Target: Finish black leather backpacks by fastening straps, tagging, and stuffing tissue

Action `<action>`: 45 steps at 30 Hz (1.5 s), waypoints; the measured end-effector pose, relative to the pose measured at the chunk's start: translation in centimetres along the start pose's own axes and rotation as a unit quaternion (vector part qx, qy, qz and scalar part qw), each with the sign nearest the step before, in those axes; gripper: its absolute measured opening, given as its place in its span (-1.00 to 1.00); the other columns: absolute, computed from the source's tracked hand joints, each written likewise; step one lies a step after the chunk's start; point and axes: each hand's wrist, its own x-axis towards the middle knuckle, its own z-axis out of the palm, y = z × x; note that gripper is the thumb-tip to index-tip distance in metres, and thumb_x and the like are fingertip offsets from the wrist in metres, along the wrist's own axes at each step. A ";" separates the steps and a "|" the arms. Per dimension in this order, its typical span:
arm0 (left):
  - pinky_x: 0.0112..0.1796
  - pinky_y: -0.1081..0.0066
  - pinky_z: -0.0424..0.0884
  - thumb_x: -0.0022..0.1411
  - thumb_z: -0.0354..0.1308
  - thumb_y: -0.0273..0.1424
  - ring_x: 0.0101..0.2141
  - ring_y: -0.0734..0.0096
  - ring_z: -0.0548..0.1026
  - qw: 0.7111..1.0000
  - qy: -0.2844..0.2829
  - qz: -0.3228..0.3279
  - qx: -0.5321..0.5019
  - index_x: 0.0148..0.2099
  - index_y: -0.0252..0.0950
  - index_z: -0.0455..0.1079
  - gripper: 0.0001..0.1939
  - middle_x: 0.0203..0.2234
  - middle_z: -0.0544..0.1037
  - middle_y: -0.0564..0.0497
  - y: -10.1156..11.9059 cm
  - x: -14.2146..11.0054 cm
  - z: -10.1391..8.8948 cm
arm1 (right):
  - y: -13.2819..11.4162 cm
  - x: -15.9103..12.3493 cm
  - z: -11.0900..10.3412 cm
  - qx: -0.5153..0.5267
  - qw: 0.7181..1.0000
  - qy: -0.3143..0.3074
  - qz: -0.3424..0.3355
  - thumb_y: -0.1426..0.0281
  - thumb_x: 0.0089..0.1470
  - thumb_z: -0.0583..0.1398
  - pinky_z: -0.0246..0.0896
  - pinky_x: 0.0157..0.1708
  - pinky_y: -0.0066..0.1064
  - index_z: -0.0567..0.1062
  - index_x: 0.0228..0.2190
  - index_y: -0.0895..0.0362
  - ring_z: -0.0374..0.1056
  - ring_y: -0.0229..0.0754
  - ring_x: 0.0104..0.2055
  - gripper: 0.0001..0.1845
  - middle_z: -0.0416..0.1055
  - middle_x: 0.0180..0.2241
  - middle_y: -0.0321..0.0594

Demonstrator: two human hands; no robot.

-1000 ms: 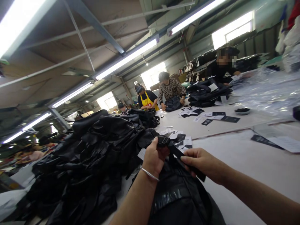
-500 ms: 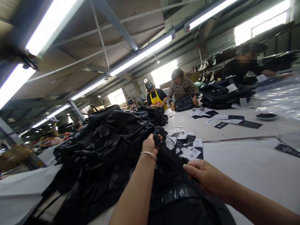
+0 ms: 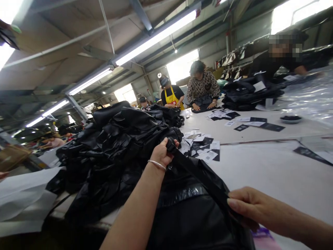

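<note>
Head view: the right hand (image 3: 249,206) has drawn farther from the left hand (image 3: 162,152) over the last second, and the strap (image 3: 199,175) now runs long and straight between them. The left hand is clenched round the buckle (image 3: 171,146); the right pinches the strap lower down, thumb on top. The bag (image 3: 192,224) lies under the strap at the worktop (image 3: 249,173) edge, beside the pile (image 3: 117,139) and near the tags (image 3: 205,149). For the work, this appears to leave the strap extended, perhaps taut.
</note>
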 end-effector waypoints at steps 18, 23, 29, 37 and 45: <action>-0.54 0.49 0.54 0.40 0.03 -0.36 -0.52 0.37 0.59 0.999 -0.054 -0.003 -0.001 -0.23 -0.48 0.41 -0.73 -0.49 0.57 -0.11 2.5 -3.6 -0.2 | -4.5 8.2 -1.7 -0.007 0.991 -0.060 -0.120 0.17 0.01 0.31 0.05 -0.51 -0.49 0.45 -0.54 0.19 0.18 -0.33 -0.55 -0.66 0.34 -0.61 -0.36; -0.55 0.51 0.52 0.41 0.02 -0.37 -0.53 0.39 0.58 0.999 -0.044 0.001 -0.006 -0.25 -0.48 0.41 -0.73 -0.50 0.56 -0.10 2.6 -3.6 -0.4 | -4.1 8.2 -3.1 0.072 0.990 -0.015 -0.123 0.19 0.00 0.32 0.05 -0.56 -0.52 0.44 -0.41 0.17 0.18 -0.34 -0.55 -0.70 0.31 -0.57 -0.38; -0.55 0.49 0.51 0.40 0.02 -0.36 -0.52 0.38 0.58 0.999 -0.054 -0.007 -0.003 -0.26 -0.48 0.41 -0.73 -0.50 0.56 -0.09 2.4 -3.4 -0.1 | -3.9 8.3 -1.8 0.086 0.992 -0.069 -0.068 0.16 -0.08 0.37 0.05 -0.57 -0.54 0.43 -0.51 0.20 0.14 -0.38 -0.60 -0.63 0.28 -0.63 -0.40; -0.59 0.51 0.46 0.41 0.02 -0.34 -0.54 0.40 0.56 0.998 -0.066 -0.007 0.013 -0.26 -0.50 0.42 -0.69 -0.51 0.56 -0.10 2.5 -4.0 -0.1 | -3.0 10.0 0.2 0.141 0.982 -0.117 -0.037 0.22 -0.26 0.43 0.06 -0.58 -0.54 0.40 -0.45 0.17 0.27 -0.34 -0.60 -0.58 0.42 -0.58 -0.35; -0.58 0.54 0.45 0.41 0.04 -0.35 -0.53 0.43 0.57 0.997 -0.069 -0.020 0.027 -0.28 -0.50 0.43 -0.69 -0.48 0.57 -0.07 1.8 -5.5 0.0 | -5.0 10.1 -1.0 0.139 0.965 -0.197 -0.105 0.19 -0.10 0.40 0.34 -0.21 -0.32 0.53 -0.19 0.22 0.47 -0.15 -0.32 -0.52 0.53 -0.33 -0.19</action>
